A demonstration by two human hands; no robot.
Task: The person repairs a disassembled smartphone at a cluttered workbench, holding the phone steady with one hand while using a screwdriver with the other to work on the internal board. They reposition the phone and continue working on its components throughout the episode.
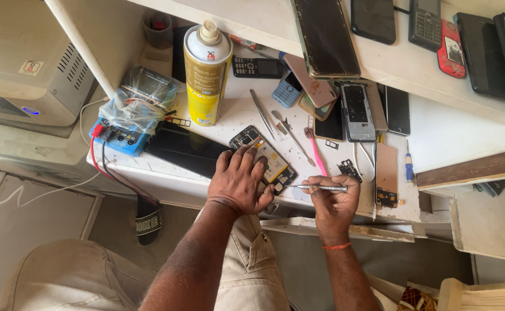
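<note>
A yellow spray can (205, 72) stands at the back of the white table (252, 109). The left hand (240, 179) lies flat, pressing the open phone (264, 159) near the table's front edge. The right hand (334, 198) grips a thin screwdriver (320, 188), its tip at the phone. A slip might scratch the parts, and tiny screws could roll off.
</note>
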